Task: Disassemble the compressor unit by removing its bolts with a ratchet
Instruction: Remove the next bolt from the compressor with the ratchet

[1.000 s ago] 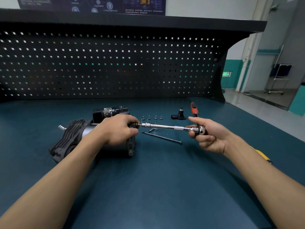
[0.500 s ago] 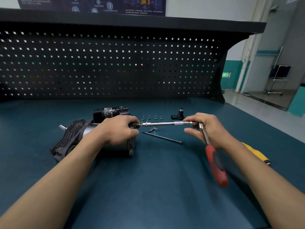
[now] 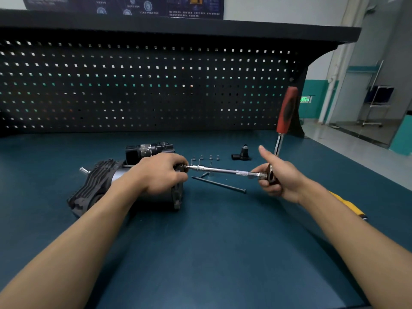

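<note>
Compressor (image 3: pixel 98 181) is braced mid-bench by left hand (image 3: pixel 160 172), clenched round its end. Ratchet (image 3: pixel 287 110) head is grasped by right hand (image 3: pixel 276 178). Extension (image 3: pixel 223 171) should be kept straight on hidden bolt.

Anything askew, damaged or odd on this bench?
Nothing stands out. The left hand grips the compressor, the right hand holds the ratchet, small bolts stand in a row behind, one long bolt lies loose on the mat.

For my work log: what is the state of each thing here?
compressor unit, lying on its side, gripped by the left hand
ratchet, handle pointing up, head held by the right hand
extension bar, level, tip at compressor's end
long bolt, lying loose
small bolts, loose, in a row
</note>
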